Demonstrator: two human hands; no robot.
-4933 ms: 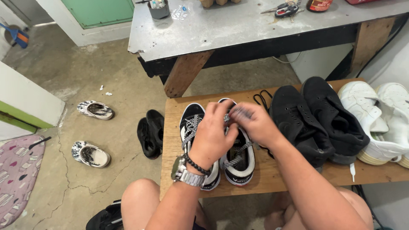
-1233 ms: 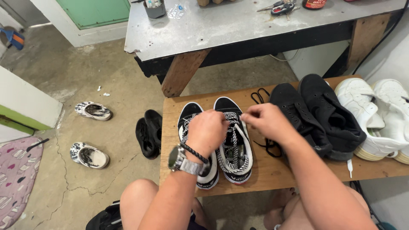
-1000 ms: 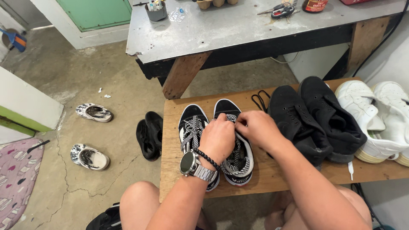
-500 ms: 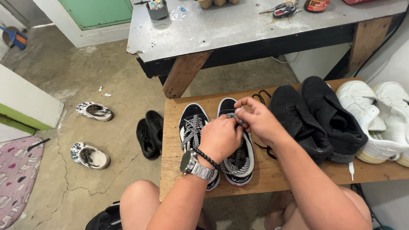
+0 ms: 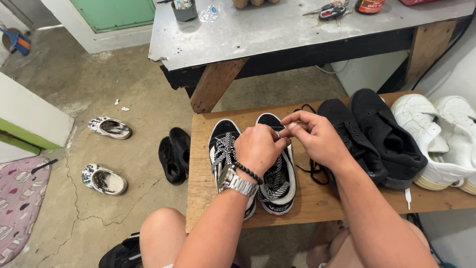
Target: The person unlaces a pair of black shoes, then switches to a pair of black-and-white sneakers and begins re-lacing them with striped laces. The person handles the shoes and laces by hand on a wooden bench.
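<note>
Both hands meet over the right-hand sneaker [image 5: 278, 173] of a black-and-white pair that sits on the low wooden bench [image 5: 317, 198]. The left hand [image 5: 259, 148] is curled shut, and the right hand [image 5: 313, 135] has thumb and fingers pinched together just above it; between them they seem to hold the striped lace [image 5: 275, 179] of that shoe (the lace end itself is hidden by the knuckles, so I cannot tell exactly how it is gripped).

The risk, as I judge it: the pinch is small and high, so the lace end could slip free, or a hard tug could drag the shoe toward the bench's near edge, which it already overhangs slightly. The loose black lace [image 5: 313, 168] lying just beside could also get caught up.

Counted: two striped sneakers, the other being the left one [image 5: 223, 149]; two black high-tops [image 5: 377, 134]; two white sneakers [image 5: 436, 139]; on the floor, two black slippers [image 5: 173, 155] and two patterned clogs [image 5: 106, 154]. One grey table [image 5: 297, 30] stands behind.
</note>
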